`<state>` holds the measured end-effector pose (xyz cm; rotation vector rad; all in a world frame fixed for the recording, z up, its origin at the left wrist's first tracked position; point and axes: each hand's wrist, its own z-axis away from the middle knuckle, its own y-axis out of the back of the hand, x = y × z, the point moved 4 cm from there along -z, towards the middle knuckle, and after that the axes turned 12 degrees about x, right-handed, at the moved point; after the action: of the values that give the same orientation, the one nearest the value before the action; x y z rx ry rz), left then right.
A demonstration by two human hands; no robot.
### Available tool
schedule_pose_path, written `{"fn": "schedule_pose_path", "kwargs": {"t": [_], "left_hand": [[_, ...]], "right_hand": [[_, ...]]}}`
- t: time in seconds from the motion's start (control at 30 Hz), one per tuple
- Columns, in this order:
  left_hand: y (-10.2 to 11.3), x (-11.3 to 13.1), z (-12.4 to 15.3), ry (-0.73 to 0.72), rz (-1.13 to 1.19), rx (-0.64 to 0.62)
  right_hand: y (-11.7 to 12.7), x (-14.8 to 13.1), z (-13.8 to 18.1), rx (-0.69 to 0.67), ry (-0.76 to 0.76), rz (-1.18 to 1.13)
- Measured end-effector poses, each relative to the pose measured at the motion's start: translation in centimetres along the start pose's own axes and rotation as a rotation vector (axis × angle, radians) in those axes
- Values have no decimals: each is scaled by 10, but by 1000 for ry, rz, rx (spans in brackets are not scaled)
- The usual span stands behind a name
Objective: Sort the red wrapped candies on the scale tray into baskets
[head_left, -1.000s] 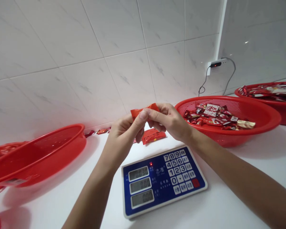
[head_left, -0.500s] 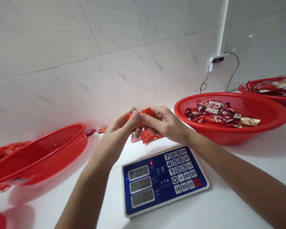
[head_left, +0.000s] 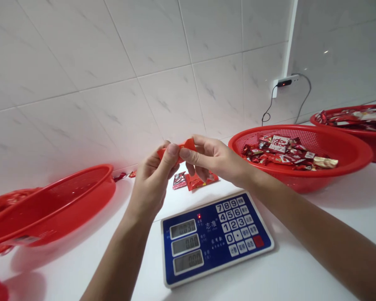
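Both my hands meet above the far edge of the scale. My left hand (head_left: 153, 179) and my right hand (head_left: 211, 161) each pinch the same small red packet (head_left: 188, 145), held between thumbs and fingers; most of it is hidden by my fingers. Under my hands, a few red wrapped sweets (head_left: 196, 180) lie on the white scale platform. The scale's blue panel (head_left: 216, 236) with keypad and three displays faces me.
A red basket (head_left: 338, 165) holding several wrapped sweets stands at the right, another red basket (head_left: 363, 136) behind it. A tilted red basket (head_left: 65, 205) sits at the left. A plug and cable (head_left: 283, 85) hang on the tiled wall. Loose sweets (head_left: 125, 175) lie by the wall.
The red packet has been folded smaller between my fingers, and my hands have shifted slightly left. The sweets on the scale show more now.
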<state>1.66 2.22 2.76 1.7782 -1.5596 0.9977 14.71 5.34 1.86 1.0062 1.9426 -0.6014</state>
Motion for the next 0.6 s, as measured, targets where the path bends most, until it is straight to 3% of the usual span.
{"fn": "schedule_pose_path", "kwargs": {"t": [0.23, 0.43, 0.6], "left_hand": [[5, -10, -4, 169, -194, -130], [24, -9, -13, 94, -461, -101], [21, -14, -9, 66, -612, -112]], "right_hand": [[12, -2, -6, 36, -63, 81], [23, 21, -10, 51, -165, 200], [26, 31, -12, 46, -179, 352]]}}
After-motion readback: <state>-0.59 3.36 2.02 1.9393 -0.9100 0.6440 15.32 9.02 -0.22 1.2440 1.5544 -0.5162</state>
